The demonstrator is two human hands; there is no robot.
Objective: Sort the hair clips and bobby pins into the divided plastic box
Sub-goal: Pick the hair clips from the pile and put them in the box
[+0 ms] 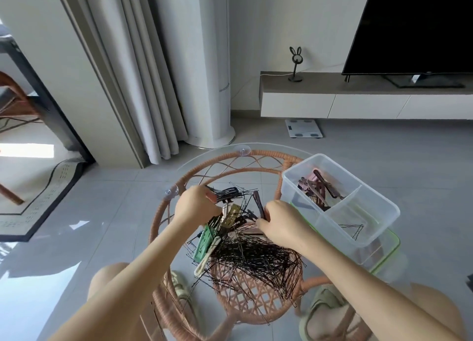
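The worktop (pixel 258 146) is round clear glass on a woven rattan frame. At its right edge stands the box (pixel 378 207), translucent rigid plastic with two compartments: the far one holds flat clips, the near one a few thin wire pins. This placement probably shortens the reach. The unsorted pile (pixel 256 256) of black bobby pins and coloured clips lies centrally. The left hand (pixel 197 207) grips a bundle of black pins; the right hand (pixel 281 223) pinches a dark brown clip (pixel 259 202).
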